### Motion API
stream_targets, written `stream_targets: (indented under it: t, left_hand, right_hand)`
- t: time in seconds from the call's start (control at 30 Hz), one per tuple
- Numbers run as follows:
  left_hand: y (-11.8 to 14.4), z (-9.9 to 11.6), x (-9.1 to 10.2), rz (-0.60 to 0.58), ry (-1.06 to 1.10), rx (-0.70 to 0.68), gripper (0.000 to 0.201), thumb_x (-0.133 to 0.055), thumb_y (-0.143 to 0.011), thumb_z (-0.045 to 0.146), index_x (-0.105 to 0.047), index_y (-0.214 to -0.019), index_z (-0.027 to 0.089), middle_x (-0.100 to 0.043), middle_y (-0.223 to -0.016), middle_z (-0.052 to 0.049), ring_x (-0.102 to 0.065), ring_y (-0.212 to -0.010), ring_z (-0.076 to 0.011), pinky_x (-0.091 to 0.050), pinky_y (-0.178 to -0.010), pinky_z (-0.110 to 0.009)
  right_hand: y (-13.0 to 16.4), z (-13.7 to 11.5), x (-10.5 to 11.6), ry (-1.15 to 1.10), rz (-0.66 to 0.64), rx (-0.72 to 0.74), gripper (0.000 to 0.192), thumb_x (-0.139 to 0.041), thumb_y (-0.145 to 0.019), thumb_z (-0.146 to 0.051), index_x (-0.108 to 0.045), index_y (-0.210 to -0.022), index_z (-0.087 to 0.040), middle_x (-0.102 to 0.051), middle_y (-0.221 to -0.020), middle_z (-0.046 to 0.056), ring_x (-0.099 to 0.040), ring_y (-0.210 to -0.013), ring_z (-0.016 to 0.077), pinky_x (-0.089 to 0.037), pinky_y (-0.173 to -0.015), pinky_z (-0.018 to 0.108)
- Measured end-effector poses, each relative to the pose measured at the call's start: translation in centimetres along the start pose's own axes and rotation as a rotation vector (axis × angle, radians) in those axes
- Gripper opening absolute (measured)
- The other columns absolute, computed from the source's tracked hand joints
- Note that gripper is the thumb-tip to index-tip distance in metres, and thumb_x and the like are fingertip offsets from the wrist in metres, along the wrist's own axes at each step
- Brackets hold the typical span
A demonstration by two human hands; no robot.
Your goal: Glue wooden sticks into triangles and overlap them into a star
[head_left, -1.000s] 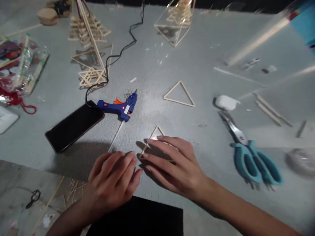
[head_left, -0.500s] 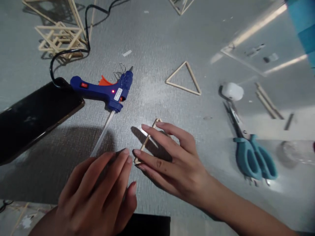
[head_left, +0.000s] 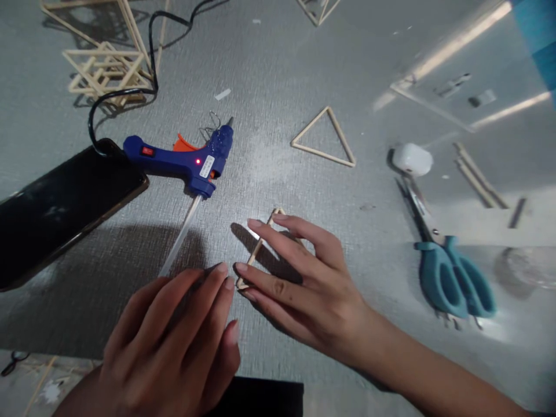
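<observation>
Barely changed from half second back: right hand (head_left: pixel 304 289) fingers flat, pinning stick triangle (head_left: pixel 260 246) on counter (head_left: pixel 278 75); left hand (head_left: pixel 174 336) flat, released, fingertips at triangle's corner; glue gun (head_left: pixel 186 162) untouched.

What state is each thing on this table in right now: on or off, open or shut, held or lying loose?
Glue gun: lying on its side, red light on.
Phone: screen dark.
Scissors: shut, lying loose.
Stick triangle: flat under right hand.
Left hand: flat, fingers beside that triangle.
Second triangle: loose, untouched.
</observation>
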State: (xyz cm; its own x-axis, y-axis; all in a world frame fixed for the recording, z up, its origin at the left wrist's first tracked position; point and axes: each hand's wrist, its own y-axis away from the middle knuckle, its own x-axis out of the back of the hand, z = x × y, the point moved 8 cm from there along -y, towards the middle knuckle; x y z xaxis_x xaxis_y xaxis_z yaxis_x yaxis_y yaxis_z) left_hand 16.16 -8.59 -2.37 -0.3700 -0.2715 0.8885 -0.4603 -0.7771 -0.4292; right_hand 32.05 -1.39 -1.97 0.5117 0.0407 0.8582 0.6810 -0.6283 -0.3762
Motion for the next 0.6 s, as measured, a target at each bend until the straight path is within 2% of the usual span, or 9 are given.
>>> stream_targets:
  t: [0.1,0.2,0.33,0.43,0.6]
  left_hand:
    - [0.0,0.1,0.3,0.014,-0.009,-0.026,0.043,-0.069,-0.102,0.031,-0.075,-0.142,0.016,-0.074,-0.149,-0.003,-0.073,-0.122,-0.0293,-0.058,-0.099,-0.047]
    - [-0.2,0.3,0.5,0.021,0.001,-0.060,0.040,-0.070,-0.102,0.030,-0.077,-0.137,0.013,-0.078,-0.142,-0.003,-0.074,-0.118,-0.0280,-0.057,-0.098,-0.046]
    - [-0.4,0.4,0.6,0.078,0.037,-0.041,0.033,-0.073,-0.099,0.024,-0.079,-0.129,0.010,-0.084,-0.129,-0.004,-0.075,-0.112,-0.0276,-0.056,-0.095,-0.046]
    - [-0.6,0.6,0.8,0.114,0.048,-0.030,0.031,-0.076,-0.097,0.019,-0.079,-0.126,0.009,-0.085,-0.127,-0.005,-0.074,-0.111,-0.0290,-0.056,-0.094,-0.046]
    - [-1.4,0.9,1.3,0.106,0.019,-0.034,0.024,-0.073,-0.097,0.013,-0.078,-0.121,0.011,-0.086,-0.120,-0.004,-0.075,-0.103,-0.0272,-0.056,-0.089,-0.043]
  right_hand:
    - [0.0,0.0,0.1,-0.010,-0.007,0.004,0.035,-0.079,-0.099,-0.025,-0.075,-0.134,-0.024,-0.059,-0.163,0.011,-0.049,-0.153,0.0342,-0.054,-0.123,0.059]
    - [0.0,0.0,0.2,-0.022,0.004,0.004,0.036,-0.078,-0.100,-0.026,-0.074,-0.135,-0.024,-0.059,-0.163,0.012,-0.049,-0.154,0.0346,-0.053,-0.124,0.059]
    - [0.1,0.0,0.5,-0.028,0.052,0.013,0.035,-0.077,-0.100,-0.024,-0.074,-0.135,-0.024,-0.059,-0.163,0.012,-0.049,-0.155,0.0341,-0.053,-0.124,0.059]
    - [0.2,0.0,0.6,-0.039,0.104,0.027,0.030,-0.077,-0.100,-0.023,-0.077,-0.130,-0.023,-0.063,-0.160,0.013,-0.052,-0.152,0.0343,-0.053,-0.121,0.058]
    - [0.3,0.0,0.7,-0.039,0.178,0.038,0.024,-0.073,-0.103,-0.026,-0.081,-0.126,-0.024,-0.067,-0.157,0.012,-0.054,-0.149,0.0330,-0.053,-0.118,0.057]
